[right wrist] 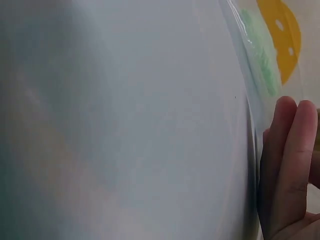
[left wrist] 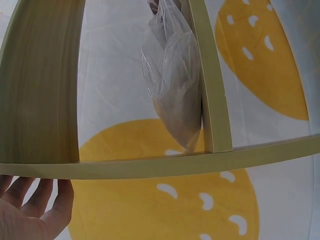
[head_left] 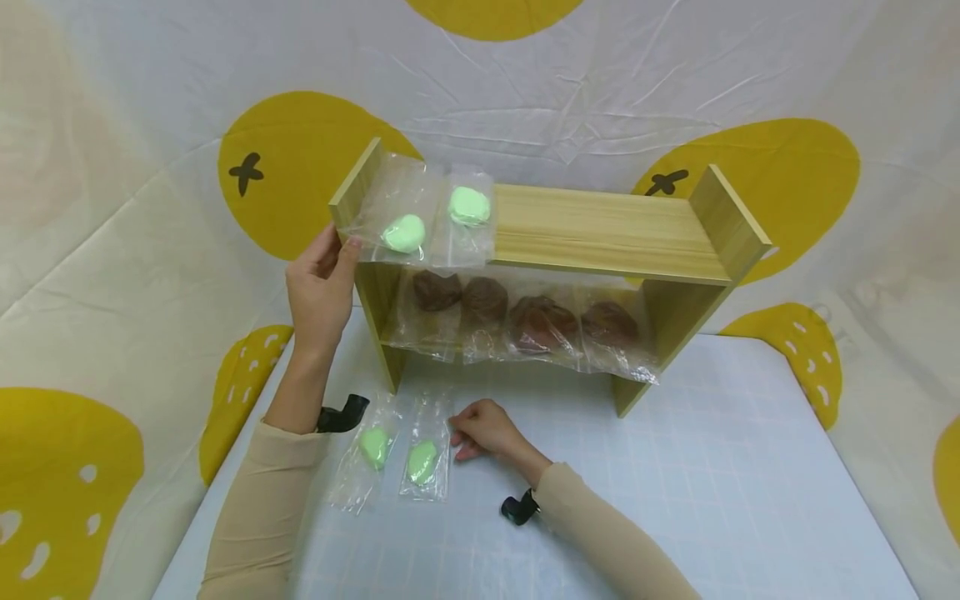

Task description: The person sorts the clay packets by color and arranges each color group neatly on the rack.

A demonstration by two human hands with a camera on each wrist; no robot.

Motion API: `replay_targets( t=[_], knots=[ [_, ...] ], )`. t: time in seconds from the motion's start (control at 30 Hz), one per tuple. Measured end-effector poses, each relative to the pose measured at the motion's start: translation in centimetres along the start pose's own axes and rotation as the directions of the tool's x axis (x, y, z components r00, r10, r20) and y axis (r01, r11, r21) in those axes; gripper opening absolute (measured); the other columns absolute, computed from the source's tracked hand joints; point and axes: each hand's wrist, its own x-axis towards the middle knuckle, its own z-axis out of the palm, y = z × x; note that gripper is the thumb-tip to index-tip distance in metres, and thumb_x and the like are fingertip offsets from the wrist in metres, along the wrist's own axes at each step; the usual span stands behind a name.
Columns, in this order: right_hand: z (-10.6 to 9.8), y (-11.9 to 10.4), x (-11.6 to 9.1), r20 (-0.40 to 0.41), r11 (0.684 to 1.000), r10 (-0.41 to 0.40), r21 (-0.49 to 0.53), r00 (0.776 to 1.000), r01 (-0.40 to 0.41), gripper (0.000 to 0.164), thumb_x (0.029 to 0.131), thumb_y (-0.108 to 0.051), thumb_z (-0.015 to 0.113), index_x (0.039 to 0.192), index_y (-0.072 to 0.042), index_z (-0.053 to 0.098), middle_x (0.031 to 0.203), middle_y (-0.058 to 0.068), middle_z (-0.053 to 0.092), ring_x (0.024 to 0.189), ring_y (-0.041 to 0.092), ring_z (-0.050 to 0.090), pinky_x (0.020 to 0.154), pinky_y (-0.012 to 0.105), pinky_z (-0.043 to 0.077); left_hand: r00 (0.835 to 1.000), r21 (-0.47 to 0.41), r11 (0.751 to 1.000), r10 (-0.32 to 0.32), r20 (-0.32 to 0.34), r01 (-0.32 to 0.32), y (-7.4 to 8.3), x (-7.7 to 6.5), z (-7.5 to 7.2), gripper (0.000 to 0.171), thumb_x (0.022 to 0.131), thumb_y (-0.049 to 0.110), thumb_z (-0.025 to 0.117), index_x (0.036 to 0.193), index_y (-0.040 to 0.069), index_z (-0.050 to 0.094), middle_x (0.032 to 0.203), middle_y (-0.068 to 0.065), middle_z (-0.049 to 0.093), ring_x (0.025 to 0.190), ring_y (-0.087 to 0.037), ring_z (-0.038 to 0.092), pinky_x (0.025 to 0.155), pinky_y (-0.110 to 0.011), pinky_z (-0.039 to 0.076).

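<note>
In the head view my left hand [head_left: 321,287] is at the upper left corner of a wooden shelf [head_left: 615,233], its fingertips against the side panel and its thumb by the corner of a clear bag. That bag holds a pale green lump [head_left: 404,234]; beside it on the top board lies another bagged green lump [head_left: 469,206]. The left wrist view shows the fingers [left wrist: 60,202] at the panel's edge. My right hand [head_left: 487,429] rests on the table, fingertips right at the edge of a bagged green lump [head_left: 422,463]. Left of it lies another bagged green lump [head_left: 374,447].
Several bagged dark brown lumps [head_left: 543,323] line the lower shelf board, their clear bags hanging over its front edge. The shelf stands on a pale checked tablecloth [head_left: 712,467]. Behind it hangs a white cloth [head_left: 570,100] with large yellow shapes.
</note>
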Motion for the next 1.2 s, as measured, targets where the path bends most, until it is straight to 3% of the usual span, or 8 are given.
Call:
replay_targets(
  t=[0.13, 0.3, 0.57, 0.8, 1.07, 1.2],
  knots=[
    [0.1, -0.1, 0.1, -0.018, 0.998, 0.0, -0.067, 1.0, -0.001, 0.027, 0.096, -0.023, 0.069, 0.091, 0.003, 0.068, 0.075, 0.016, 0.07, 0.052, 0.023, 0.069, 0.049, 0.035, 0.058, 1.0, -0.035, 0.999, 0.001, 0.001, -0.001, 1.0, -0.2, 0.2, 0.039, 0.098, 0.01, 0.064, 0.137, 0.009, 0.061, 0.131, -0.011, 0.064, 0.118, -0.021, 0.062, 0.1, -0.032, 0.048],
    [0.4, -0.4, 0.0, -0.007, 0.994, -0.02, -0.111, 1.0, 0.019, 0.019, 0.094, -0.016, 0.07, 0.091, 0.002, 0.066, 0.072, 0.014, 0.068, 0.05, 0.023, 0.067, 0.048, 0.036, 0.057, 1.0, -0.044, 0.999, 0.007, 0.007, -0.007, 2.6, -0.6, 0.5, 0.038, 0.099, 0.007, 0.062, 0.137, 0.003, 0.06, 0.13, -0.015, 0.064, 0.116, -0.021, 0.063, 0.099, -0.032, 0.049],
    [0.5, 0.0, 0.0, -0.002, 0.992, -0.08, -0.093, 0.997, 0.08, 0.014, 0.094, -0.011, 0.068, 0.096, 0.002, 0.063, 0.068, 0.01, 0.064, 0.049, 0.018, 0.063, 0.044, 0.031, 0.054, 1.0, -0.041, 0.999, 0.008, 0.007, -0.008, 3.0, -0.7, 0.6, 0.037, 0.099, 0.008, 0.062, 0.136, 0.005, 0.062, 0.129, -0.014, 0.065, 0.116, -0.021, 0.063, 0.099, -0.032, 0.049],
    [0.9, 0.0, -0.6, 0.0, 0.991, -0.121, 0.051, 0.993, 0.12, 0.015, 0.097, -0.007, 0.062, 0.103, 0.006, 0.058, 0.081, 0.012, 0.065, 0.07, 0.019, 0.066, 0.068, 0.036, 0.06, 1.0, -0.041, 0.999, -0.005, 0.009, 0.006, 3.0, -0.7, 0.5, 0.038, 0.099, 0.008, 0.063, 0.136, 0.006, 0.061, 0.13, -0.013, 0.065, 0.116, -0.02, 0.062, 0.099, -0.032, 0.049],
    [1.1, 0.4, -1.0, 0.003, 0.965, -0.001, 0.262, 1.0, 0.0, 0.02, 0.103, -0.013, 0.052, 0.116, 0.002, 0.049, 0.092, 0.011, 0.053, 0.075, 0.02, 0.061, 0.069, 0.039, 0.06, 1.0, -0.033, 0.999, -0.008, 0.002, 0.008, 0.3, 0.0, 0.1, 0.038, 0.099, 0.011, 0.064, 0.137, 0.012, 0.062, 0.131, -0.009, 0.065, 0.118, -0.02, 0.062, 0.1, -0.033, 0.048],
    [0.8, 0.8, -1.0, 0.014, 0.948, 0.018, 0.318, 1.0, -0.021, 0.028, 0.104, -0.013, 0.049, 0.126, 0.004, 0.044, 0.101, 0.015, 0.052, 0.079, 0.022, 0.063, 0.071, 0.04, 0.06, 1.0, -0.044, 0.999, 0.001, 0.004, -0.001, 0.0, 0.1, 0.1, 0.037, 0.098, 0.013, 0.065, 0.136, 0.014, 0.063, 0.131, -0.008, 0.065, 0.118, -0.021, 0.062, 0.1, -0.033, 0.049]
  ],
)
